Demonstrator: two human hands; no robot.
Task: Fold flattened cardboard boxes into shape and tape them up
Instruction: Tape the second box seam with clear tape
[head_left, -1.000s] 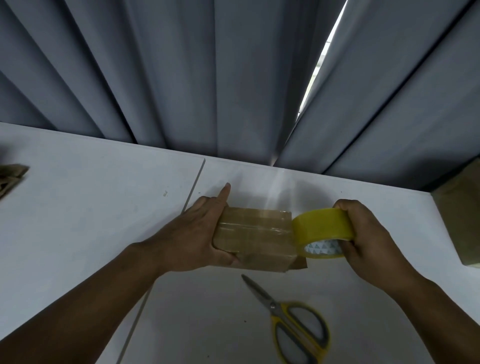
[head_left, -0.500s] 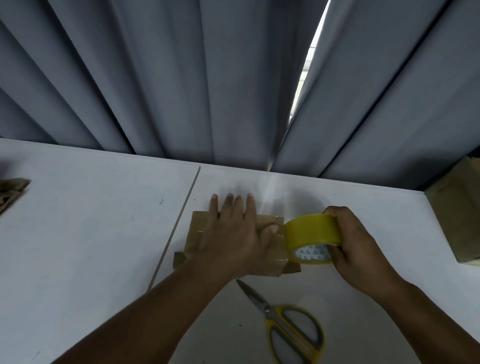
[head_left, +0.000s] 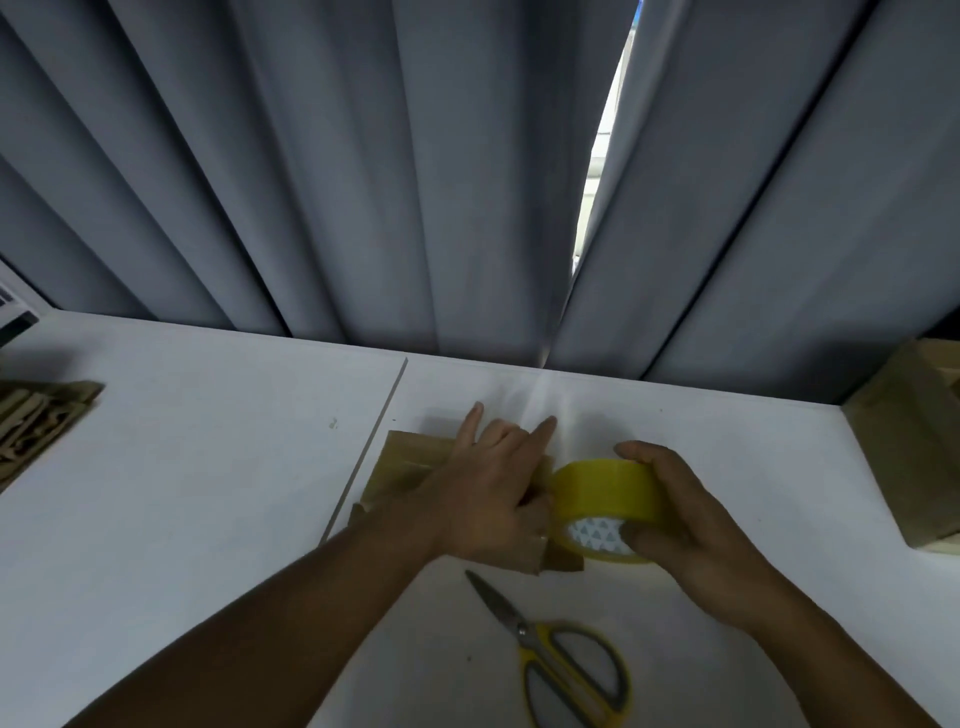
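Closest to me, the yellow-handled scissors (head_left: 522, 631) lie on the white table (head_left: 208, 493), blades pointing toward the work. Just past them my left hand (head_left: 488, 493) is flat on top of the small cardboard box (head_left: 410, 462), fingers spread and pressing down. My right hand (head_left: 691, 530) grips the tape roll (head_left: 605, 486), fingers curled over the top, butted right against the box's right end. Further out there's a pile of flat cardboard (head_left: 31, 421) far left, a brown carton (head_left: 904, 447) far right, and grey curtains (head_left: 363, 182) behind it all.
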